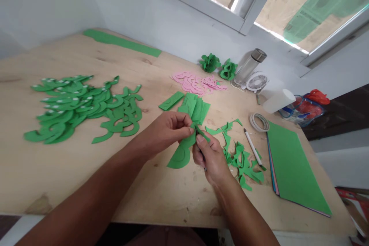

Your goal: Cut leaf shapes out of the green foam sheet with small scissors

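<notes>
My left hand [174,128] pinches a piece of green craft foam or thick paper [180,155] whose lower end is rounded and carries a drawn curve. In my right hand [209,155] is a dark cutting tool, apparently scissors [198,132], mostly covered by my fingers. Its dark tip meets the green piece beside my left fingertips. Just beyond my hands lie several green rectangles [194,107] with traced outlines, one of them [171,101] apart on the left. Green offcuts [242,161] are scattered right of my right hand.
Cut green curved pieces [75,103] are heaped on the left, pink ones [196,82] at the back. Along the wall stand green paper balls [210,62], a bottle [249,67] and a small fan [257,81]. Rightward are a tape roll [259,122], a white pen [253,147] and stacked sheets [296,167].
</notes>
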Tool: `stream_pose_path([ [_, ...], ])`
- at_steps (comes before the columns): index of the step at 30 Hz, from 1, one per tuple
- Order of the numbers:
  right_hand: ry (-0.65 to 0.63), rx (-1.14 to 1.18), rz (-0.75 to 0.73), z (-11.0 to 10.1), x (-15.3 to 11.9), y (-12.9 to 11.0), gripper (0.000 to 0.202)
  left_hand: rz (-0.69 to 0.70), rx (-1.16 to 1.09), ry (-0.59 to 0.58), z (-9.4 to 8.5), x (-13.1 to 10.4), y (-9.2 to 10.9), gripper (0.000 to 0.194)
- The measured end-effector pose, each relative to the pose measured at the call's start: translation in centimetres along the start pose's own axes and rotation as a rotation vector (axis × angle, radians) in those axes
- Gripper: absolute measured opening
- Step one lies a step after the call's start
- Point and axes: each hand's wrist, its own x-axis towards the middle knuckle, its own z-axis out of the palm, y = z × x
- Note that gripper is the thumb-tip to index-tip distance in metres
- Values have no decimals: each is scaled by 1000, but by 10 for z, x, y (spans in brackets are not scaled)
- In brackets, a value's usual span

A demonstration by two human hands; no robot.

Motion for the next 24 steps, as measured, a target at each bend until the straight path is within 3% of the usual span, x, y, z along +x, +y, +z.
stream_pose_path([
  [12,-3,-39,-25,1,0,-1,47,-33,27,-47,-3,0,-1,18],
  [24,29,-27,-29,0,0,0,48,31,-50,46,1,2,1,15],
])
